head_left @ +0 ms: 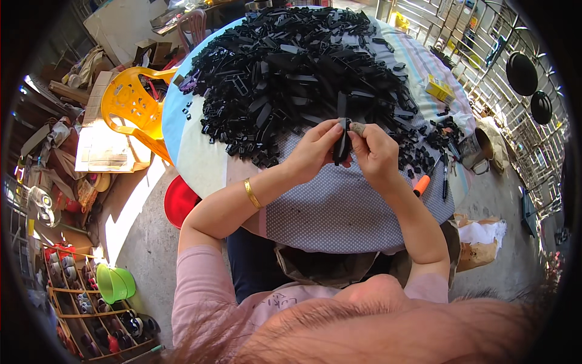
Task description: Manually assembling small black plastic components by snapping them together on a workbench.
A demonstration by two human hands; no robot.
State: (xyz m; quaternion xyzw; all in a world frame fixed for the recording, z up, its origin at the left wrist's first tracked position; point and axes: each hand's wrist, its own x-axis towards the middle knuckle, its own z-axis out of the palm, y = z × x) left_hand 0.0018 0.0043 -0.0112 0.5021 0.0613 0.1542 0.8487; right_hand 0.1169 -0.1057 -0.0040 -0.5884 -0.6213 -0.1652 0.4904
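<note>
Hair [512, 312] fringes the foreground. Above the cloth-covered bench [321, 212], toward its near edge, left hand [312, 148] and right hand [377, 148] pinch a black plastic piece [341, 147], likely light, stiff, slippery; its long sides seem best to grip.

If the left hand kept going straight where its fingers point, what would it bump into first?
Beyond the black piece it holds, the left hand would probably meet the right hand first, though depth is hard to judge here.
</note>
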